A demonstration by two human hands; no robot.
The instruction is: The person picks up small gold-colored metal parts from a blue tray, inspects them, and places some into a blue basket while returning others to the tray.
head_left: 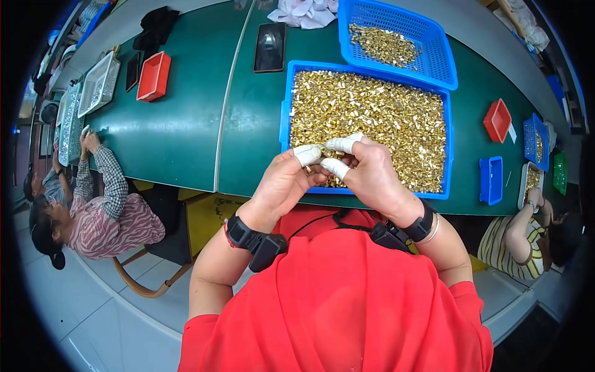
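Observation:
My left hand [286, 181] and my right hand [367, 173] meet fingertip to fingertip over the near edge of a blue tray [284, 118] heaped with small gold-coloured metal parts [372, 111]. White finger cots cover several fingertips on both hands. The fingers pinch together where the hands touch, and whatever lies between them is too small and too hidden to make out. Each wrist wears a black band with a small black device. A red garment fills the bottom of the view.
A blue basket [434, 46] with more gold parts stands behind the tray. On the green table [186, 124] lie a dark tablet [270, 47], a red bin [154, 76] and white cloth [307, 12]. One person sits at left [93, 211], another at right [527, 239].

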